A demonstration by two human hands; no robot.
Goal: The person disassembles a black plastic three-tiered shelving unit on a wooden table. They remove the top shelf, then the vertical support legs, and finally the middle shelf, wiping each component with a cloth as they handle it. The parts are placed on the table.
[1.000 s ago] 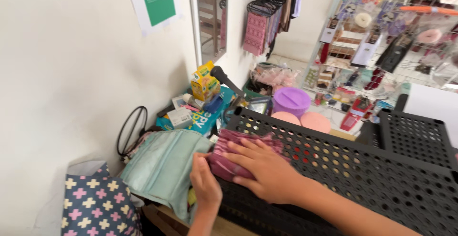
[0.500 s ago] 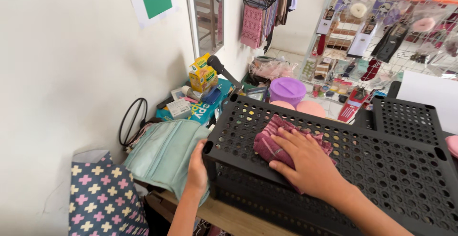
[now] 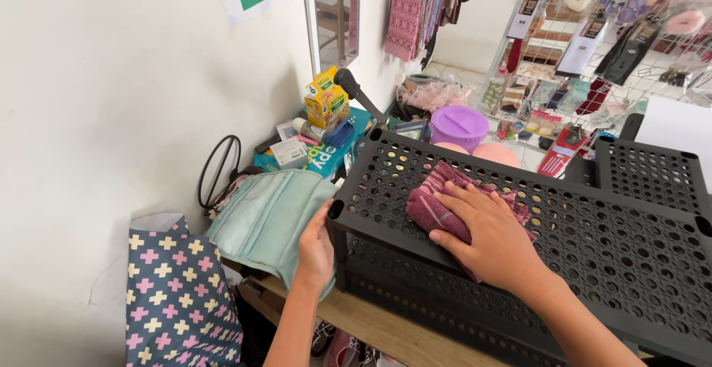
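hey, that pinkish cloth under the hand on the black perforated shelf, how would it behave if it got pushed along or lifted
The pink striped cloth lies bunched under the right hand, so it is probably soft and floppy and would droop when lifted. Pushed, it would likely crumple or snag on the black perforated shelf rather than slide. It looks light.

Wooden surface carries black perforated plastic crate at front edge; mint green bag just left of crate, blue box & yellow carton behind, near wall.

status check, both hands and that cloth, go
Left hand grips black rack's corner. Right hand flat on maroon cloth atop rack. Green bag beside left hand.
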